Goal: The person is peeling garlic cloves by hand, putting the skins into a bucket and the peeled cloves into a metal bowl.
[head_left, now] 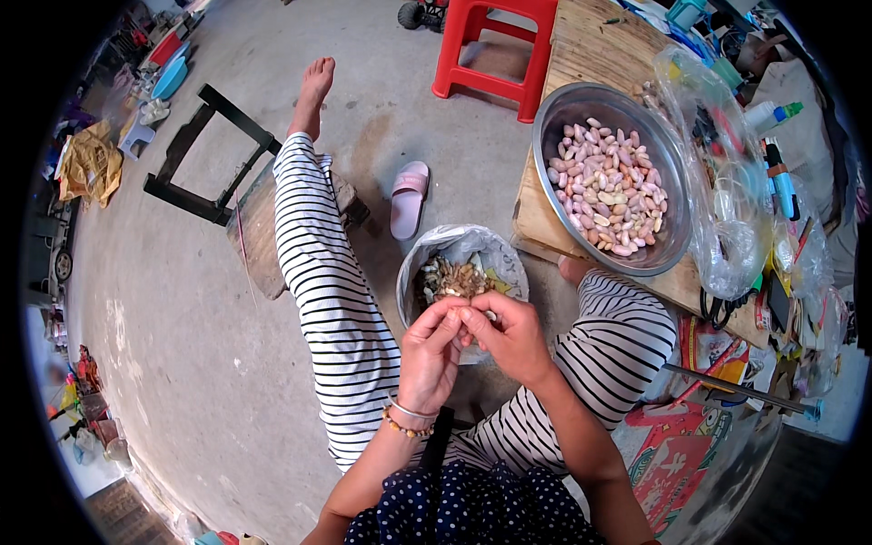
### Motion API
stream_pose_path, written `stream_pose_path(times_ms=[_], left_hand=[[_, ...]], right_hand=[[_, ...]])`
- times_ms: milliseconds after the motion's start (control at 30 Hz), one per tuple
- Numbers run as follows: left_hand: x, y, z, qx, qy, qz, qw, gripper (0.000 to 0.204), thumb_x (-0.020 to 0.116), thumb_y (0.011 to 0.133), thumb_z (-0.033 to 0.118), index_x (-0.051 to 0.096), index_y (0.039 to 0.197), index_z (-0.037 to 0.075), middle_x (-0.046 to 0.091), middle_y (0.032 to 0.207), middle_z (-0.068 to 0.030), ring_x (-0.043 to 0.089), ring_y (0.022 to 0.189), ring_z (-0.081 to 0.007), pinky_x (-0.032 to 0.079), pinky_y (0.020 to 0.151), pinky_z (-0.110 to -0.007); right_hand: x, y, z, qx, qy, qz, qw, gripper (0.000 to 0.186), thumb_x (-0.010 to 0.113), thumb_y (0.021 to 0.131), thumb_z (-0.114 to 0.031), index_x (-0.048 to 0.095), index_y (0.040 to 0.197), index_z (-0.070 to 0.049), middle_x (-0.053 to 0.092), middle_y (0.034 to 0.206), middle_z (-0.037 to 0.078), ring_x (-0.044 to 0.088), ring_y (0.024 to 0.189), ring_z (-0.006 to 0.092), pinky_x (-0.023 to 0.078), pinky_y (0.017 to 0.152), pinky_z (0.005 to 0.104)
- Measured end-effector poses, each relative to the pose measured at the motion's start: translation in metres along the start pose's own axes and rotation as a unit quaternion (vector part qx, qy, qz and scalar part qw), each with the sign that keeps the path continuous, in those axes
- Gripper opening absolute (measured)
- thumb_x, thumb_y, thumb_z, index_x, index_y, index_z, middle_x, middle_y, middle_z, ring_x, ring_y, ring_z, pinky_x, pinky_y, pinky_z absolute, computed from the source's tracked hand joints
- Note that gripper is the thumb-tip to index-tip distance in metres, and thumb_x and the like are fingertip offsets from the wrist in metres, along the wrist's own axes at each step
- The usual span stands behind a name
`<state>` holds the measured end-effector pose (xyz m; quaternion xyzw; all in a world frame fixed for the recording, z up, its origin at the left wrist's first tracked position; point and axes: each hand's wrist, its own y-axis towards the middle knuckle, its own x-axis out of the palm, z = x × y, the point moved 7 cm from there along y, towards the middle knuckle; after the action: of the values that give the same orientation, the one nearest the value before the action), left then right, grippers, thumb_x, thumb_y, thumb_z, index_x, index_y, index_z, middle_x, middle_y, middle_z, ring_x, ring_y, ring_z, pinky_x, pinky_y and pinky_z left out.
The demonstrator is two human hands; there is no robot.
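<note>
My left hand (431,354) and my right hand (511,338) meet in front of me, thumbs and fingertips pinched together. Whatever sits between them is too small and covered to make out. Right below the fingertips stands a bin lined with a white plastic bag (490,243), holding broken peanut shells (452,278). To the right, a steel bowl (627,102) rests on a wooden table, with many shelled pink peanuts (613,191) in it. A silver bangle and a beaded bracelet (405,421) circle my left wrist.
The wooden table (581,45) also bears a clear plastic bag (727,200) and clutter. A red stool (495,68) stands beyond it. On the concrete floor lie a pink slipper (410,200) and a low wooden seat with a dark frame (263,227), under my outstretched leg.
</note>
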<state>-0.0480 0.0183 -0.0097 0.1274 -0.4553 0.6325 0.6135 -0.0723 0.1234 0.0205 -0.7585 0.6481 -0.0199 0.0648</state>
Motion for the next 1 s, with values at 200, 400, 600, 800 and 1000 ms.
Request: stream_pose_path(times_ms=[200, 400, 600, 800, 1000], left_hand=[[0.001, 0.000, -0.003, -0.020, -0.074, -0.001, 0.997, 0.017, 0.049, 0.092, 0.013, 0.053, 0.103, 0.000, 0.055, 0.085, -0.0015, 0.049, 0.073, -0.0082, 0.043, 0.069, -0.020], [0.001, 0.002, -0.004, -0.042, -0.100, -0.003, 0.994, 0.018, 0.050, 0.093, 0.017, 0.053, 0.102, 0.002, 0.053, 0.082, -0.0005, 0.048, 0.073, -0.0078, 0.042, 0.068, -0.021], [-0.003, 0.004, -0.003, -0.045, -0.150, -0.006, 0.988, 0.016, 0.051, 0.092, 0.016, 0.054, 0.104, 0.005, 0.054, 0.084, 0.0004, 0.048, 0.074, -0.0075, 0.042, 0.068, -0.023], [-0.006, 0.002, 0.004, -0.027, -0.071, 0.024, 0.997, 0.018, 0.053, 0.092, 0.016, 0.055, 0.107, 0.007, 0.053, 0.086, 0.0025, 0.047, 0.072, -0.0064, 0.041, 0.066, -0.022], [0.013, -0.005, 0.027, 0.164, 0.338, 0.019, 0.927, 0.014, 0.058, 0.086, 0.004, 0.060, 0.100, 0.003, 0.056, 0.093, -0.0005, 0.051, 0.076, -0.0063, 0.041, 0.069, -0.019]], right_hand=[[0.000, -0.001, -0.008, -0.069, -0.060, 0.023, 0.995, 0.009, 0.061, 0.081, -0.003, 0.059, 0.087, 0.002, 0.061, 0.071, 0.008, 0.060, 0.061, 0.0115, 0.047, 0.053, 0.0222], [0.002, -0.002, -0.004, -0.041, 0.010, 0.013, 0.999, 0.008, 0.058, 0.081, 0.000, 0.059, 0.088, 0.002, 0.062, 0.076, 0.007, 0.061, 0.062, 0.0107, 0.048, 0.053, 0.0224], [-0.005, 0.002, -0.015, -0.078, -0.088, 0.032, 0.993, 0.012, 0.056, 0.082, -0.001, 0.059, 0.092, 0.003, 0.062, 0.084, 0.008, 0.060, 0.078, 0.0106, 0.049, 0.065, 0.0239], [-0.008, 0.004, -0.009, -0.109, -0.107, 0.029, 0.988, 0.017, 0.053, 0.088, -0.010, 0.059, 0.098, 0.001, 0.060, 0.099, 0.011, 0.058, 0.094, 0.0160, 0.047, 0.082, 0.0318], [0.014, 0.000, 0.039, 0.184, 0.423, -0.030, 0.887, 0.043, 0.038, 0.097, -0.034, 0.050, 0.114, 0.003, 0.058, 0.105, 0.012, 0.056, 0.097, 0.0192, 0.044, 0.088, 0.0334]])
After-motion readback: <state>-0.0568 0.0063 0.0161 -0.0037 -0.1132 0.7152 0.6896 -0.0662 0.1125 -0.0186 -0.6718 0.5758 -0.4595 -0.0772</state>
